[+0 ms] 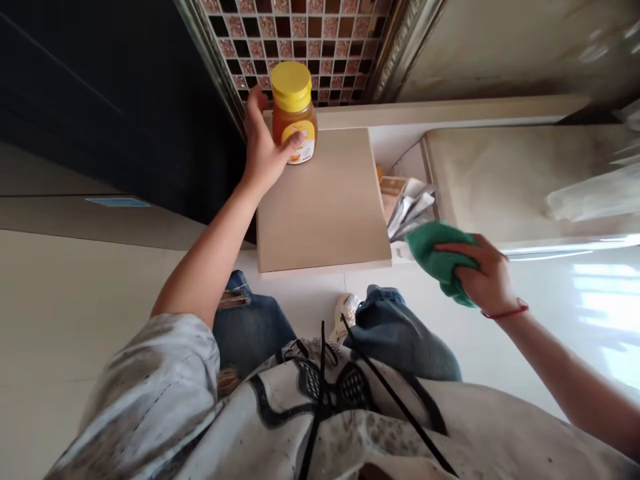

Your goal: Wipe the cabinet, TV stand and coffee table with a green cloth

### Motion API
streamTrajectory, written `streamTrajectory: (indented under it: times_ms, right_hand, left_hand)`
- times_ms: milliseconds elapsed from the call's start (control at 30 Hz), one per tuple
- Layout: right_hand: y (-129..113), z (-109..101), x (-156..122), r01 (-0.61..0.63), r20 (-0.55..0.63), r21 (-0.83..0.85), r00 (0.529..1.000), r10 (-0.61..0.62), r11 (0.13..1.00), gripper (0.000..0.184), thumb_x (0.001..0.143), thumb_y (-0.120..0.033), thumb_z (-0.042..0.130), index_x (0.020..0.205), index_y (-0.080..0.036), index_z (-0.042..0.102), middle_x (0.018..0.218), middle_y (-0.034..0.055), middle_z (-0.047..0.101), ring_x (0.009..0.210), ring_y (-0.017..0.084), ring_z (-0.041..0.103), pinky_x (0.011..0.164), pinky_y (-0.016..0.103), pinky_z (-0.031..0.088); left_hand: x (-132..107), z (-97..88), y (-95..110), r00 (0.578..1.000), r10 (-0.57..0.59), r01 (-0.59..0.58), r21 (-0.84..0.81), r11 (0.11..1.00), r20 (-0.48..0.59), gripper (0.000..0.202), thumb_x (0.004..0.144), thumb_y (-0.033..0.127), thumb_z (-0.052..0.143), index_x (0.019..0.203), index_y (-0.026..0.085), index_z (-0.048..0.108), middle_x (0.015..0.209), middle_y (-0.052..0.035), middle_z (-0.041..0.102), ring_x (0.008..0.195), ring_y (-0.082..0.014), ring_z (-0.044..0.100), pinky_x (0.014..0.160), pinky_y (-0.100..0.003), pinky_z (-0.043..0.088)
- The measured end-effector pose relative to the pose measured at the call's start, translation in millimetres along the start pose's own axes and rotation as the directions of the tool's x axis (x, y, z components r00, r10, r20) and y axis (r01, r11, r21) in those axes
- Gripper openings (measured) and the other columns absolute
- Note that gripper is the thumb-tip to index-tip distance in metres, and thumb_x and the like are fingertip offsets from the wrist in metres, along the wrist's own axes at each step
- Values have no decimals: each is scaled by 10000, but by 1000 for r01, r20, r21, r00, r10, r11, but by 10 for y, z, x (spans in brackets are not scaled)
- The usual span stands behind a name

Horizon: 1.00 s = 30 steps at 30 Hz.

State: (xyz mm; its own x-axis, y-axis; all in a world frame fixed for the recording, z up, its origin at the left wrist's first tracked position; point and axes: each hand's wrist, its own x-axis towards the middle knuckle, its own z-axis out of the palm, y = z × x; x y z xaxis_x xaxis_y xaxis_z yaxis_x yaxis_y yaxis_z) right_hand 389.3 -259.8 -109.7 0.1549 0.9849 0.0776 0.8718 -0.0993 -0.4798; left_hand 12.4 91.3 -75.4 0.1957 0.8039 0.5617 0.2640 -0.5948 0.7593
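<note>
A honey jar with a yellow cap and an amber body stands upright at the back left of a beige cabinet top. My left hand is wrapped around its left side, the thumb across the label and the fingers behind. Off the right front corner of that top, my right hand grips a bunched green cloth. Part of the cloth hangs below the fingers. It is in the air, close to an open compartment.
The compartment holds silvery packets and a brown box. To its right is another beige surface with clear plastic on it. A tall dark panel rises on the left, and mosaic tiles line the back.
</note>
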Motion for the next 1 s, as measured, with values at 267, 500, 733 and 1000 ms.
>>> streamTrajectory:
  times_ms: [267, 500, 733, 1000]
  right_hand:
    - [-1039, 896, 271, 57, -41, -111, 997, -62, 992, 716, 892, -264, 569, 1606, -225, 597, 1639, 185, 463, 1483, 468, 450, 1133, 713, 475]
    - [-2720, 1515, 347, 691, 227, -103, 716, -660, 715, 558, 1056, -210, 542, 1612, -226, 588, 1718, 175, 450, 1495, 400, 466, 1138, 615, 504]
    - [-2601, 1625, 587, 945, 334, -30, 316, -888, 325, 469, 1105, -61, 462, 1492, -230, 666, 1616, 34, 606, 1415, 184, 586, 1158, 393, 563]
    - [-536, 775, 282, 442, 356, 88, 823, -442, 893, 401, 1074, -590, 679, 1171, -237, 843, 1197, 90, 821, 1217, 194, 706, 1113, 473, 521]
  left_hand:
    - [-2274, -735, 640, 972, -209, 216, 62, 974, -104, 719, 1092, 680, 487, 1665, 251, 420, 1780, -146, 371, 1697, -290, 289, 1419, -454, 162]
    - [-2435, -603, 700, 395, -918, 544, -813, 208, 29, 536, 1154, 538, 251, 1141, 257, 707, 1252, -79, 783, 1282, -213, 707, 1172, -380, 541]
    - [-2431, -953, 590, 53, -994, 635, -772, -41, 97, 629, 1167, 523, 175, 930, 203, 661, 898, -74, 750, 920, -180, 724, 856, -280, 597]
    - [-2511, -938, 707, -145, -931, 851, -437, -290, 336, 259, 1065, 114, 462, 882, 141, 643, 843, -75, 726, 748, -148, 713, 722, -261, 566]
